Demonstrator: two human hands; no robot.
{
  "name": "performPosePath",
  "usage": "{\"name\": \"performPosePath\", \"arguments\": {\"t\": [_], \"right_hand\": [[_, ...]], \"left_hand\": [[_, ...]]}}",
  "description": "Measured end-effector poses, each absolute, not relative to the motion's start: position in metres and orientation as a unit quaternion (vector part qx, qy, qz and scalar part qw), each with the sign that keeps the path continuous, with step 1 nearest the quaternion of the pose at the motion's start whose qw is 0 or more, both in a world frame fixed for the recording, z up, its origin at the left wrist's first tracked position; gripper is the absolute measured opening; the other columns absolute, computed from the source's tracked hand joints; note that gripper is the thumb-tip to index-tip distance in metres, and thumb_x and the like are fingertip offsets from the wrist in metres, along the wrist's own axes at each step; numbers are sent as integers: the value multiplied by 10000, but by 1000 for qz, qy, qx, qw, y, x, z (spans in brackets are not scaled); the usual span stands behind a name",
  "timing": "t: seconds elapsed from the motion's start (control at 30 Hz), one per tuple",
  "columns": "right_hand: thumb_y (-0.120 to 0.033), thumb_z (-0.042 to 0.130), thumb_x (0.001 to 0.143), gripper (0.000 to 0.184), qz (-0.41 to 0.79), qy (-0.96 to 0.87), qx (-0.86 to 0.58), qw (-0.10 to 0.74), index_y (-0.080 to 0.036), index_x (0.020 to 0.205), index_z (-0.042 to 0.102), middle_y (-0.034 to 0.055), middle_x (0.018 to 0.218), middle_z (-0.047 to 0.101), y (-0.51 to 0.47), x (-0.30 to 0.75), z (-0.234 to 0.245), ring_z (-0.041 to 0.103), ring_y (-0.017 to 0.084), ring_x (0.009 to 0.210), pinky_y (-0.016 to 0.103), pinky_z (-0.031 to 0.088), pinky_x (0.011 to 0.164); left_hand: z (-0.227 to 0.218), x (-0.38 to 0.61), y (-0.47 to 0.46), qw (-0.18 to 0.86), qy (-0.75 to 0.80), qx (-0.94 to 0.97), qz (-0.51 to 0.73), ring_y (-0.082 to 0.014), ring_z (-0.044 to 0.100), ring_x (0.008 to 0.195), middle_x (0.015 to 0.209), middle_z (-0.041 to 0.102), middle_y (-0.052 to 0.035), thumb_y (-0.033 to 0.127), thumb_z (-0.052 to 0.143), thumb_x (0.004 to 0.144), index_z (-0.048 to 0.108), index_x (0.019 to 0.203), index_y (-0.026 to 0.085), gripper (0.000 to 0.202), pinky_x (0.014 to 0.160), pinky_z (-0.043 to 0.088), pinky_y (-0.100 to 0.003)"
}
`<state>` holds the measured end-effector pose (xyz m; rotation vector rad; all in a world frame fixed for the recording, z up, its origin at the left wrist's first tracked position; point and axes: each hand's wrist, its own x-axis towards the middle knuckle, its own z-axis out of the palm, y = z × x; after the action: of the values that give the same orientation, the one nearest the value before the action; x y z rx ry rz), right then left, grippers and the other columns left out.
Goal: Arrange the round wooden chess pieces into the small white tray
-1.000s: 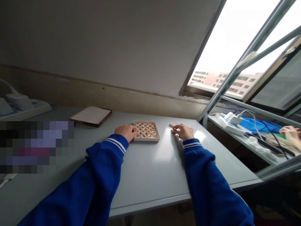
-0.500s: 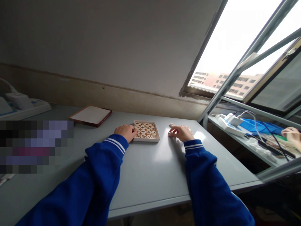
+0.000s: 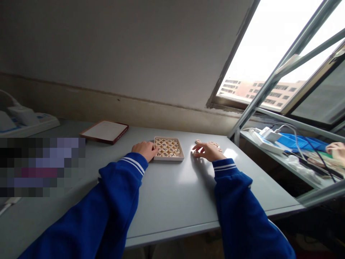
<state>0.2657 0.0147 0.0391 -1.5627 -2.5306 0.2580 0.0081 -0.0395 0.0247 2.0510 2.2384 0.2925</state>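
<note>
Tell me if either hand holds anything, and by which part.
The left hand touches the wooden tray at its left rim, apparently without gripping it. The right hand lies over loose wooden pieces; whether it holds one cannot be told.

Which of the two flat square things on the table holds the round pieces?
The pale wooden tray beside the left hand, filled with rows of marked discs; the dark-red-edged board farther left shows only a white top.

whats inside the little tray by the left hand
The shallow tray holds rows of round wooden xiangqi pieces with dark characters on top. They cover its floor, so that can't be seen. The left hand touches the tray's left edge.
</note>
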Motion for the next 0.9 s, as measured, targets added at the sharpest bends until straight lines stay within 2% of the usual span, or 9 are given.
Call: {"name": "performPosePath", "arguments": {"t": [0.13,0.27,0.33,0.47,0.6,0.73,0.9], "right_hand": [[-284,633,684,154,155,-845,-498,117,-186,803,622,25,777,627,12,262,39,584,141,695,265,448,658],[-405,578,713,296,315,-825,-410,226,-154,870,577,38,759,610,3,245,40,578,145,724,274,458,659],[-444,563,717,332,337,-822,-372,269,-154,878,568,41,785,608,-1,234,39,569,142,738,282,453,681],[-433,586,711,275,231,-857,-366,281,-184,827,594,28,846,614,-7,221,31,535,134,746,292,413,727],[-393,602,725,188,101,-872,-417,236,-232,821,608,3,836,612,-6,219,24,506,150,789,331,335,786],[-434,568,747,207,69,-880,-434,183,-266,860,608,4,934,595,-6,220,23,480,178,905,341,293,795],[-448,516,784,204,46,-883,-433,172,-313,882,633,5,981,588,-7,220,24,480,178,931,327,290,767]], "left_hand": [[25,9,-40,48,734,670,95,-254,597,797,855,657,-95,447,286,782,633,781,210,420,650,437,-334],[25,8,-41,48,735,670,98,-260,597,812,854,657,-97,444,292,781,639,781,210,418,661,437,-337],[25,8,-41,49,735,669,98,-260,598,813,861,657,-100,441,295,782,642,786,210,417,665,437,-338],[26,9,-40,52,736,668,95,-262,597,822,880,656,-103,440,298,783,646,804,211,417,676,437,-342],[26,9,-41,55,734,670,94,-261,598,821,874,658,-99,432,293,788,645,801,210,416,676,435,-341],[26,8,-41,54,731,673,95,-264,598,815,861,659,-102,443,289,791,644,783,207,426,667,431,-342],[25,8,-40,52,736,666,111,-240,596,814,856,660,-95,442,275,806,637,779,205,434,660,425,-315]]}}
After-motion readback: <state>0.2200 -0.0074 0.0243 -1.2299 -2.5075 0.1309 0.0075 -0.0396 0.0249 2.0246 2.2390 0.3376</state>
